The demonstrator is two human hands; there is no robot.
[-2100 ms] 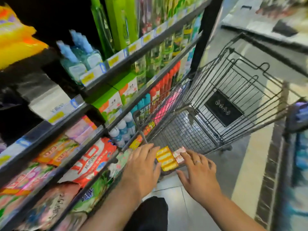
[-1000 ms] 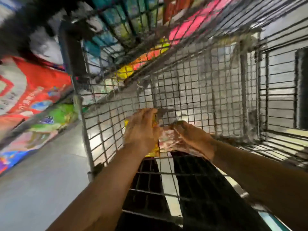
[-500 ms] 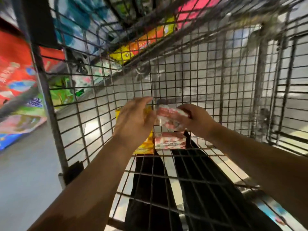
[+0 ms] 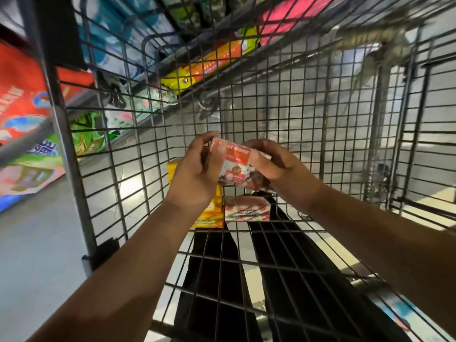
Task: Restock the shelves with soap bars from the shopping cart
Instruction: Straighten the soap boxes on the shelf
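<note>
Where left hand [image 4: 195,178] and right hand [image 4: 280,169] meet, curled fingers [image 4: 202,144] pinch the soap bar [image 4: 234,166] between them.

The white word "Soap" stands on the red band of the red-and-white cardboard soap box [image 4: 234,164]; the letters before it are unclear. Print on the second red-and-white box [image 4: 246,212] lying below is too blurred to read.

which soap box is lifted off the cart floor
The red-and-white soap box gripped by left hand and right hand; the other red-and-white box and yellow boxes lie on the cart floor.
</note>
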